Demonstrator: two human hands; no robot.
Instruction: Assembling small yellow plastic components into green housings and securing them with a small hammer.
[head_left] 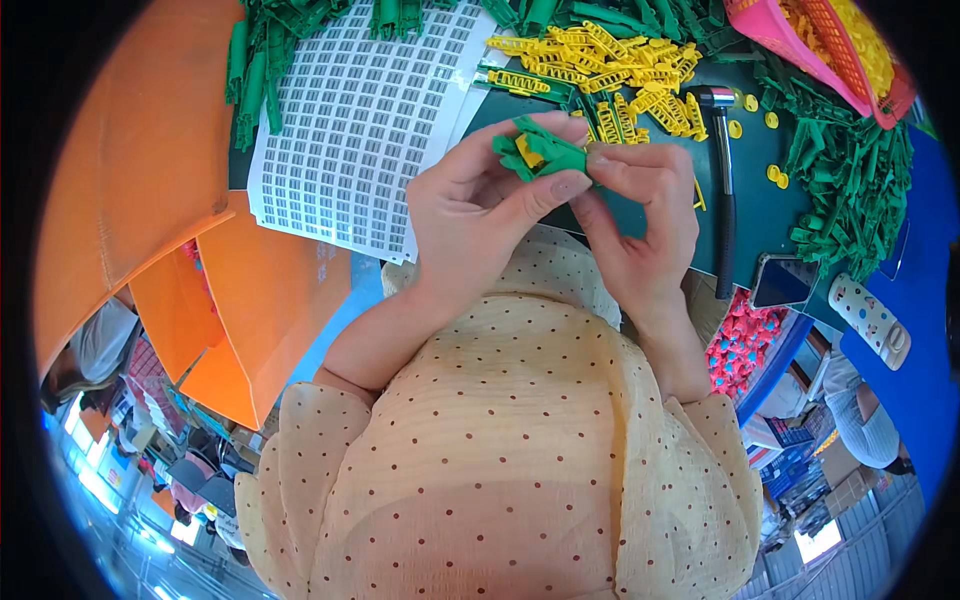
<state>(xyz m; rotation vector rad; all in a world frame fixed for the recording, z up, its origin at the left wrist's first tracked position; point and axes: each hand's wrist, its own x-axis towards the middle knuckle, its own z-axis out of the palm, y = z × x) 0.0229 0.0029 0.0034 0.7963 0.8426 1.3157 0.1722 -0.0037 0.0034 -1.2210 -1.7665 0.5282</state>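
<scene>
Green plastic pieces (558,155), with a bit of yellow plastic showing among them, are held in front of my chest. My left hand (475,190) curls round them, its thumb pressed along the near side. At their right end, the thumb and forefinger of my right hand (645,195) pinch together; what exactly lies between those fingertips is partly hidden. Just beyond my hands lies a heap of yellow ladder-shaped plastic strips (610,65), a few of them set in green parts. A hammer (724,180) with a black grip lies right of my right hand.
Printed sticker sheets (340,140) lie at the left, with green parts (262,75) across their far edge. More green parts (850,185) are piled right, near yellow round caps (771,120), a pink basket (800,45), a phone (783,281) and a white spotted case (868,320). Orange bins (230,300) stand left.
</scene>
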